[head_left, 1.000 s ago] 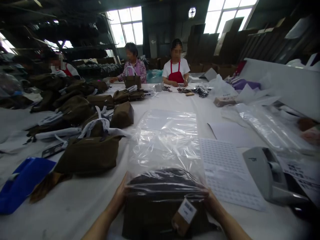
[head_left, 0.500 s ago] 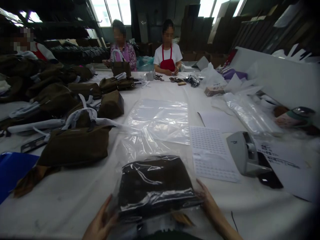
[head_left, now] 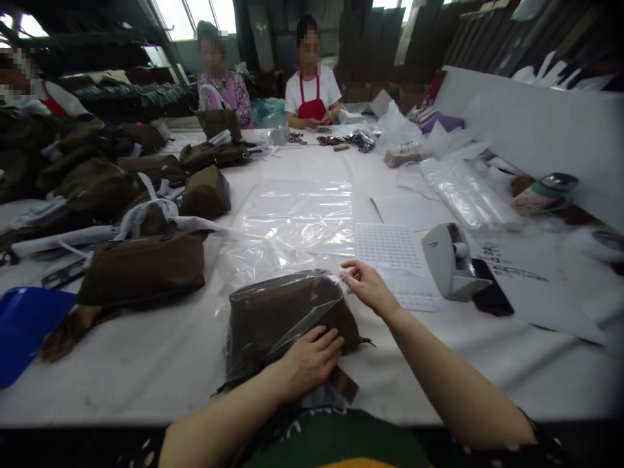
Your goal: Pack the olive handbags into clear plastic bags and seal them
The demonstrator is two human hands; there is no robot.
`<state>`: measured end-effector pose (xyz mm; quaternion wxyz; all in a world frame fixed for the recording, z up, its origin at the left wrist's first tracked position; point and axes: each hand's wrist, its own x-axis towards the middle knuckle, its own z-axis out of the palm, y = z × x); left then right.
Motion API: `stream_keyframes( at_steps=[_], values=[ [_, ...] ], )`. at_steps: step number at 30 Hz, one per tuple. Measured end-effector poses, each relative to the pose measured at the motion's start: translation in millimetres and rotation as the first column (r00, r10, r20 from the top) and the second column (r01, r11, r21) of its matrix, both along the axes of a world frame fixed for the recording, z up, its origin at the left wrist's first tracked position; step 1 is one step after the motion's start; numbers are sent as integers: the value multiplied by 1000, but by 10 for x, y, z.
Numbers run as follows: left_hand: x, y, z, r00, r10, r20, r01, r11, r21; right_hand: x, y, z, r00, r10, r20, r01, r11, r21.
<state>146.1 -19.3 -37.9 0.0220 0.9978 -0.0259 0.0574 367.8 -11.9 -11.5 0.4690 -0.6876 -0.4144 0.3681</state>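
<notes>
A dark brown handbag [head_left: 273,328] lies at the table's near edge inside a clear plastic bag [head_left: 292,281]. My left hand [head_left: 312,361] rests flat on the handbag's front, fingers stretched out. At the far right corner my right hand [head_left: 368,286] pinches the plastic between thumb and fingers. A brown tag [head_left: 344,385] pokes out below my left hand. Beyond the handbag, flat clear plastic bags [head_left: 302,211] are spread on the table.
To the left stand an olive-brown handbag [head_left: 143,270] with wrapped handles, a pile of similar bags [head_left: 92,182] and a blue object [head_left: 34,325]. On the right are printed sheets [head_left: 387,247], a tape dispenser [head_left: 446,260] and a phone [head_left: 490,289]. Co-workers sit across the table.
My left hand has moved from the handbag's left side onto its front. My right hand has gone up to the plastic's far right corner. The handbag has turned and its tag shows more.
</notes>
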Motion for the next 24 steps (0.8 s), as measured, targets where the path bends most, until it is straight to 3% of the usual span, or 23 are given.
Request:
stream_keyframes(
  at_steps=[4, 7, 13, 15, 16, 17, 18, 19, 20, 21, 22, 24],
  values=[
    [-77, 8, -3, 997, -25, -70, 30, 997, 71, 90, 36, 0, 996, 14, -92, -13, 1000, 12],
    [-92, -59, 51, 999, -11, -47, 13, 999, 47, 99, 5, -44, 986, 23, -163, -21, 1000, 15],
    [-147, -182, 121, 996, -81, -46, 70, 977, -202, 177, -77, -156, 981, 44, -187, -38, 999, 35],
    [-124, -215, 137, 993, 118, -22, -117, 912, -393, 194, -99, -155, 987, 56, -148, -47, 997, 61],
    [-93, -227, 143, 955, 296, -28, -264, 799, -540, 189, -116, -143, 991, 58, -121, -49, 996, 77],
    [-49, -235, 147, 871, 484, -84, -397, 593, -701, 173, -139, -127, 994, 57, -94, -49, 994, 94],
    [6, -240, 149, 754, 628, -194, -468, 307, -829, 146, -170, -108, 997, 49, -58, -42, 993, 113],
    [68, -244, 152, 637, 696, -331, -464, 3, -886, 106, -210, -89, 1000, 29, -7, -28, 990, 141],
    [133, -250, 154, 554, 698, -453, -402, -252, -880, 57, -261, -74, 998, -2, 55, -9, 983, 182],
    [197, -259, 157, 511, 674, -533, -317, -429, -846, 2, -321, -64, 991, -43, 126, 12, 971, 238],
    [256, -274, 160, 491, 656, -573, -233, -535, -812, -55, -390, -60, 976, -88, 200, 22, 950, 311],
    [348, -325, 159, 456, 674, -581, -94, -613, -785, -154, -546, -73, 927, -165, 337, -18, 878, 478]
  ],
)
